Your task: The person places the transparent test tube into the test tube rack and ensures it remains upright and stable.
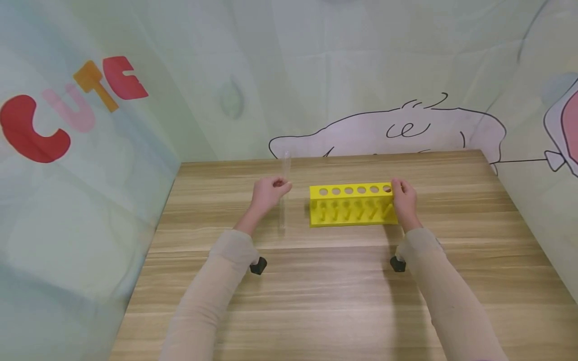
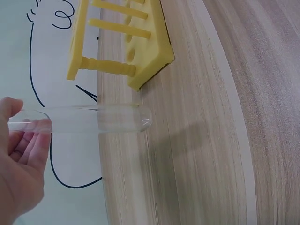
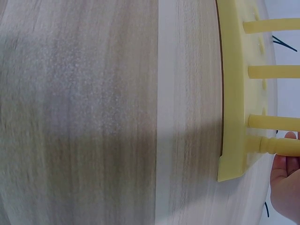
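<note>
A clear test tube (image 1: 283, 213) hangs upright from my left hand (image 1: 267, 193), pinched between thumb and fingers near its upper part. In the left wrist view the rounded closed end of the tube (image 2: 124, 118) points toward the table, beside the rack's end. To the right stands a yellow test tube rack (image 1: 354, 225) with a row of holes on top and pegs below. My right hand (image 1: 405, 198) grips the rack's right end at the top. The right wrist view shows only part of that hand (image 3: 287, 187), behind the rack's end post. No tube shows in the rack's holes.
The rack stands on a wood-grain table (image 1: 325, 296) toward its far side. A printed cloth (image 1: 203, 75) with drawings and letters hangs behind the table and along its sides. Black wrist mounts (image 1: 259, 265) sit under both sleeves.
</note>
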Motion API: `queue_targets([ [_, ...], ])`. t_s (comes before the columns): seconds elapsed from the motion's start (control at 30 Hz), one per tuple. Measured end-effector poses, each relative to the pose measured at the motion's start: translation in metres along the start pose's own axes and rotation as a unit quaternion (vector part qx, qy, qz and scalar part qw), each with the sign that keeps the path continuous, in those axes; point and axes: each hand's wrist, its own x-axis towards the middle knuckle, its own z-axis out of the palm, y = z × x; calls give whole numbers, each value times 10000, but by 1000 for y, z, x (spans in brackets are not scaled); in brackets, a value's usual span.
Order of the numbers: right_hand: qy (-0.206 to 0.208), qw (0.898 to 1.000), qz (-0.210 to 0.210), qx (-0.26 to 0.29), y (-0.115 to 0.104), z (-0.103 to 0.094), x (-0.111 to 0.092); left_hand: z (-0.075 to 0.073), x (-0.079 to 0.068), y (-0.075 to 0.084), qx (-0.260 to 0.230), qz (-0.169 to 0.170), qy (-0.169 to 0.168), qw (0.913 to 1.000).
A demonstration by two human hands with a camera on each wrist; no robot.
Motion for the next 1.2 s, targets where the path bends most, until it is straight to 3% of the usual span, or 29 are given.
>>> queue_targets([
  [0.53, 68, 9997, -13, 234, 1, 1, 1, -1, 3, 3, -648, 119, 364, 9972],
  [1.2, 88, 9997, 128, 193, 0, 1, 2, -6, 6, 15, -750, 517, 606, 9940],
])
